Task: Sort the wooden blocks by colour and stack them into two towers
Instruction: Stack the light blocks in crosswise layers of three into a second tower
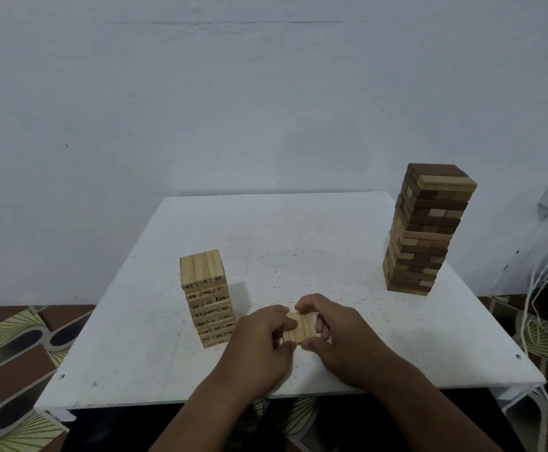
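Your left hand (pixel 259 337) and right hand (pixel 334 334) pinch a row of pale blocks (pixel 298 331) between them; long axes point away from you; pale tower (pixel 207 298) stands just left, nearer your left hand.

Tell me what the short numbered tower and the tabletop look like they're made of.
Numbered tower: pale, unvarnished-looking wood, likely pine; grain lines show on top, numbers printed in black. Tabletop: white painted board, perhaps wood or laminate; matte, scuffed and speckled, with screw holes near its corners.
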A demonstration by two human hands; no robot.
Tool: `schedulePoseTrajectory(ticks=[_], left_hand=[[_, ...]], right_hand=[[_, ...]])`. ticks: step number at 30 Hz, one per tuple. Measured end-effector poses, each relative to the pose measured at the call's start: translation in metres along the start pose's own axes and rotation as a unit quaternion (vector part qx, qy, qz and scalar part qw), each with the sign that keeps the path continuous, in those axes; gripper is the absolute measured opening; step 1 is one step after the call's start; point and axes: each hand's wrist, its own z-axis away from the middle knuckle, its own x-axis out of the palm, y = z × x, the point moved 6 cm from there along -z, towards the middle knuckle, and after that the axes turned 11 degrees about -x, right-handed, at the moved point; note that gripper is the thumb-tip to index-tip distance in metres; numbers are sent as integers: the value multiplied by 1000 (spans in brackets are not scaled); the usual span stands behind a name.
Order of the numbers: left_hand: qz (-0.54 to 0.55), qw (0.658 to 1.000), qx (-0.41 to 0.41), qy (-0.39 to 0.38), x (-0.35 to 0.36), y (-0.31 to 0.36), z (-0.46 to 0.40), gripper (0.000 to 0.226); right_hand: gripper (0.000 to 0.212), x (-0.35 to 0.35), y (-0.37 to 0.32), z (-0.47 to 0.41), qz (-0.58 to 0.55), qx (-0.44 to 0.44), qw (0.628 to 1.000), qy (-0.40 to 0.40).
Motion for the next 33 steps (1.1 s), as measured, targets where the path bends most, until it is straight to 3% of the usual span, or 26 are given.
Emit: schedulePoseTrajectory(ticks=[6, 12, 22, 33], left_hand=[[11, 1000, 2, 5, -2, 2, 2, 30], [8, 1000, 4, -6, -1, 2, 1, 25], [5, 999, 40, -14, -2, 10, 3, 26], [-14, 1000, 1, -2, -1, 5, 0, 31]], right_hand=[[46, 1, 1, 0, 1, 7, 1000, -2], [61, -5, 5, -1, -2, 26, 999, 32], [41, -8, 2, -2, 4, 35, 999, 25], [19, -10, 9, 0, -20, 43, 999, 26]])
